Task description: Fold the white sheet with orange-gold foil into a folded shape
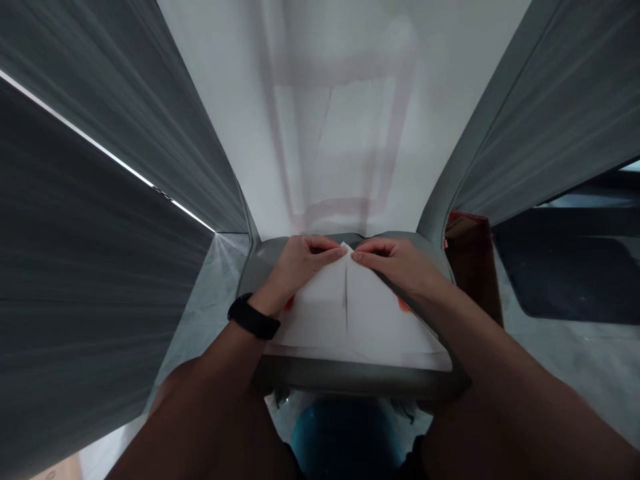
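Indoor site, probably a room in a home; exact room type unclear. Evidence: grey curtains (100,233) with a bright slit of light, pale glossy floor (205,287), padded chair (477,140), red box (477,267) beside it, dark mat (575,277).

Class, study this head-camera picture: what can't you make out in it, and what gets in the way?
All in the head view:
- Left hand and right hand: some fingers are hidden behind the hands themselves.
- Orange patches: full shape hidden by the folded white paper.
- Blue object: cut off by the bottom edge.
- Red box: partly hidden by the chair; contents too dark.
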The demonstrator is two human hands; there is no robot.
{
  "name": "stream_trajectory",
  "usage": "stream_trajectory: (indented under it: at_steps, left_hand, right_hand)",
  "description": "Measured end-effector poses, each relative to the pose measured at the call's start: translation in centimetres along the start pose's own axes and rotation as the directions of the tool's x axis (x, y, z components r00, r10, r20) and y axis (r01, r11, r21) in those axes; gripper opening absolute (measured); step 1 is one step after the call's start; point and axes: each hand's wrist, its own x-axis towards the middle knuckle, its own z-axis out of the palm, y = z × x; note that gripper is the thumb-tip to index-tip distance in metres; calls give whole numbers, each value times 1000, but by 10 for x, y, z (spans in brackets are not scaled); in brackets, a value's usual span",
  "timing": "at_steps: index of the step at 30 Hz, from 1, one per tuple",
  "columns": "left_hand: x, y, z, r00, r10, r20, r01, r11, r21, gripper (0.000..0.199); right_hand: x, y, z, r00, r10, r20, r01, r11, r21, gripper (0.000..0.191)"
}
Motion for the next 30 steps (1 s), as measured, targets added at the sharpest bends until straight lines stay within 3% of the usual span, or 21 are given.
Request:
stream_trajectory:
  at_steps: [9, 15, 30]
  left_hand:
    - [-4, 4, 0, 999, -33, 2, 33, 999, -34, 26]
    - [-4, 6, -1, 998, -61, 29, 63, 996, -57, 28]
    - [2, -1, 2, 999, 36, 29, -36, 999, 19, 21]
  right_hand:
    - [-3, -6, 3, 999, -17, -49, 15, 999, -47, 27]
    - [-2, -2, 6, 999, 7, -52, -6, 1000, 12, 31]
    - [0, -8, 12, 992, -14, -123, 19, 999, 39, 26]
